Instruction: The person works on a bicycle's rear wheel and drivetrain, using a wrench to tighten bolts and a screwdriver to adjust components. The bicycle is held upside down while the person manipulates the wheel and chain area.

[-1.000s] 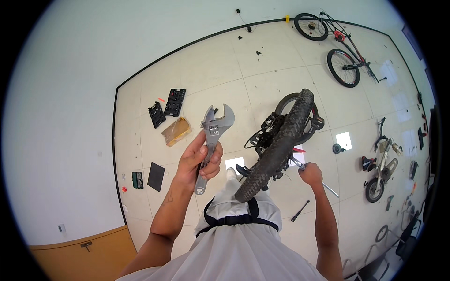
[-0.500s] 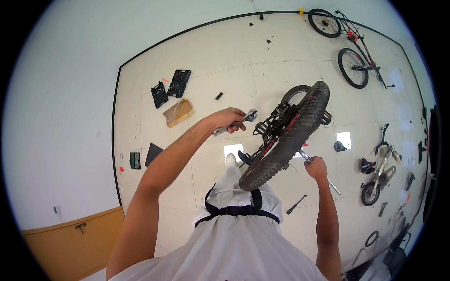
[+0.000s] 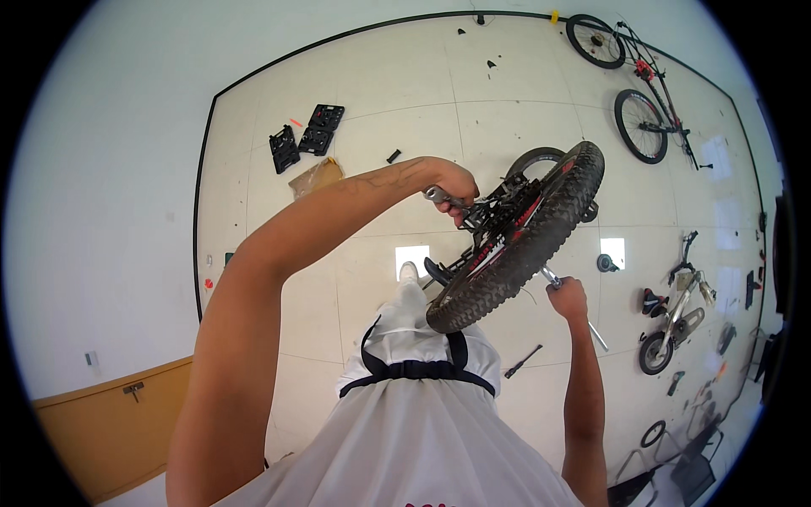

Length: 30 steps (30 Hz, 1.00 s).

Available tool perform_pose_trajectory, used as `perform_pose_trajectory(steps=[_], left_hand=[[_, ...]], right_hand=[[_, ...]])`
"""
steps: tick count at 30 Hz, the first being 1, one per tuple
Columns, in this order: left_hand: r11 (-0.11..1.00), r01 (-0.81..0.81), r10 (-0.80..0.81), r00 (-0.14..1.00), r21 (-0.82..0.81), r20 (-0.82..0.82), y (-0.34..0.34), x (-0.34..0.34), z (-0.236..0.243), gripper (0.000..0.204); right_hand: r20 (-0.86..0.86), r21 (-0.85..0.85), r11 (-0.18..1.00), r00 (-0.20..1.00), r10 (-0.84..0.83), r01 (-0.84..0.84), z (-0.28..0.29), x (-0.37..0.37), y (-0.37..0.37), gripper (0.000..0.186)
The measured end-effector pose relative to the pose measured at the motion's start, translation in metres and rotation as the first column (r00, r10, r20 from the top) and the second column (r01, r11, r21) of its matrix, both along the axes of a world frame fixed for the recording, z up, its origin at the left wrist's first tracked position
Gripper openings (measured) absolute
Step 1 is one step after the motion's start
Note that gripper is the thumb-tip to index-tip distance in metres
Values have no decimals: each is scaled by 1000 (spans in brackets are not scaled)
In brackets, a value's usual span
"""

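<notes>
A bicycle with a wide knobby tyre [image 3: 528, 253] stands upside down or tilted in front of me; the tyre nearly reaches my lap. My left hand [image 3: 456, 182] is closed around an adjustable wrench [image 3: 437, 195], whose handle end points back toward me. The wrench's jaw is hidden among the black parts [image 3: 487, 215] on the bicycle's left side. To the right of the tyre, my right hand [image 3: 568, 298] grips a long silver-handled tool [image 3: 598, 336]. Its upper end reaches in beside the tyre, where I cannot see what it meets.
Open black tool cases [image 3: 321, 129] and a cardboard box [image 3: 316, 177] lie at the left. Another bicycle [image 3: 650, 93] lies far right. A small bike frame [image 3: 683, 313], a round black part [image 3: 606, 263] and a black bar tool [image 3: 524, 361] are on the tiled floor.
My left hand has moved right with the adjustable wrench, from beside the bicycle onto its black parts, and the wrench has turned. My right hand has barely moved.
</notes>
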<state>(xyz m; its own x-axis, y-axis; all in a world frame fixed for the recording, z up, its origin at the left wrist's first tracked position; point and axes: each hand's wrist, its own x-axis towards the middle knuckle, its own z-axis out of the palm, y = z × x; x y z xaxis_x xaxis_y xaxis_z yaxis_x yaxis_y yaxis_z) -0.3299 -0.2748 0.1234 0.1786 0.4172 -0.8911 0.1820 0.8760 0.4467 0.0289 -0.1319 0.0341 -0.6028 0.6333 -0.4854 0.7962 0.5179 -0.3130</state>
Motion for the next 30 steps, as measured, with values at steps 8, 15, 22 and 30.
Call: perform_pose_trajectory(steps=[8,15,22,30], left_hand=[[994,-11,9,1000,-112,-24,18,11,-3,15],[987,-99,103,994,-123,28,17,6,-16,15],[970,-182,197,977,-160,86,12,6,-14,13],[908,-354,370,929,-226,30,8,13,-8,15]], right_hand=[[-48,9,1000,999,0,1,-8,5,1,25],[-38,5,1000,999,-5,5,-4,3,-1,25],[-52,14,1000,999,-5,6,-6,6,0,24],[-64,9,1000,998,2,-2,-2,4,-1,25]])
